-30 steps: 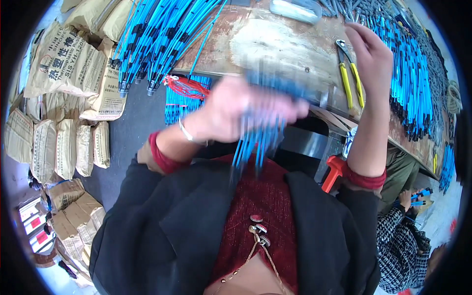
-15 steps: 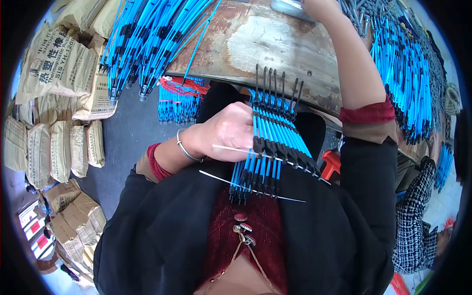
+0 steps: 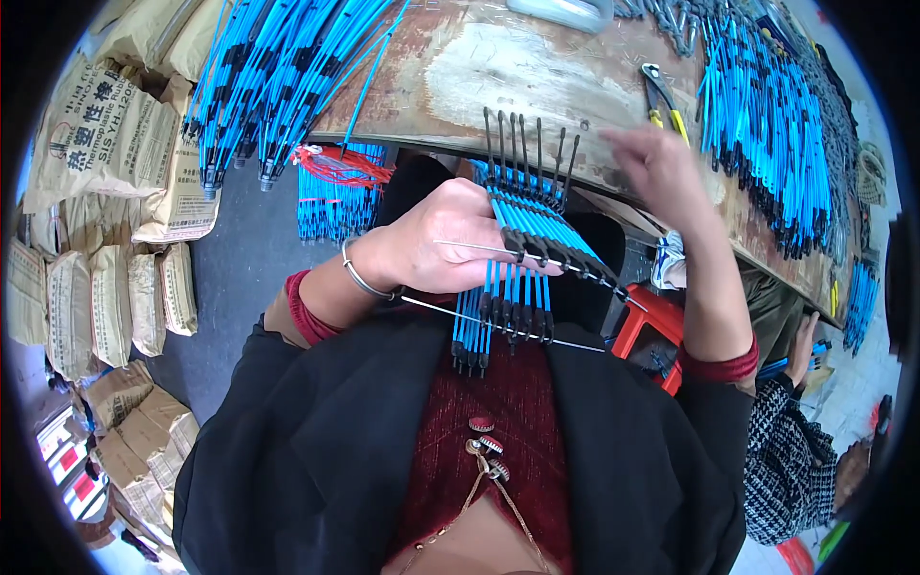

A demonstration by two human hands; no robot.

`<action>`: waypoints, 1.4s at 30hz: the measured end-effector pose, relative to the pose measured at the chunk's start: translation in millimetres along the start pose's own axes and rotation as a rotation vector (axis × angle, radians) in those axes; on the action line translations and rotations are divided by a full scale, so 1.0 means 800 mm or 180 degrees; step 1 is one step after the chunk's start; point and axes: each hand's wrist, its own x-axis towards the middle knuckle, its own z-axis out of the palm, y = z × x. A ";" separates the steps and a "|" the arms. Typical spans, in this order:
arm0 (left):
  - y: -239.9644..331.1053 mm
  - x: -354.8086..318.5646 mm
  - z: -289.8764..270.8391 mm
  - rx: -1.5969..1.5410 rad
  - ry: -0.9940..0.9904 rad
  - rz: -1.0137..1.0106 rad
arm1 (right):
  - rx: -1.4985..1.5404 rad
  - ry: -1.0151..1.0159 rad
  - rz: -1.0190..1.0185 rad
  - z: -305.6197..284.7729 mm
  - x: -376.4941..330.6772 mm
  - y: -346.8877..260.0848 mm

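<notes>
My left hand is closed around a row of slim blue rods with black end pieces, held above my lap. A thin metal wire runs along the black loops on the near side of the row. Below it, a second wire crosses the rods' hanging black tips. Several dark narrow stems stick up from the far end. My right hand is in the air by the table edge, right of the row and apart from it. Motion smears its fingers, so any small thing in them cannot be made out.
On the worn wooden table lie yellow-handled pliers, a clear plastic container and blue rod bundles at left and right. A red stool stands below. Paper sacks fill the left; a co-worker's checked sleeve is at right.
My right hand has come back from the clear container at the table's far side toward the rods. The pliers now show. My left hand keeps its hold, the row slightly tilted.
</notes>
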 end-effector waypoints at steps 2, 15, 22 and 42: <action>0.002 0.003 0.001 0.0108 -0.0041 -0.0072 | -0.0176 0.0020 0.0128 0.003 -0.024 0.003; -0.005 -0.007 0.005 0.0002 -0.0146 -0.0406 | -0.0642 0.0122 0.0389 0.017 -0.029 -0.005; -0.005 -0.003 0.005 -0.0412 0.0089 -0.0213 | -0.0589 0.0168 0.0261 0.021 -0.019 -0.008; -0.013 -0.016 -0.006 0.0269 -0.0362 -0.0210 | -0.0421 0.0247 -0.0007 0.028 -0.006 -0.001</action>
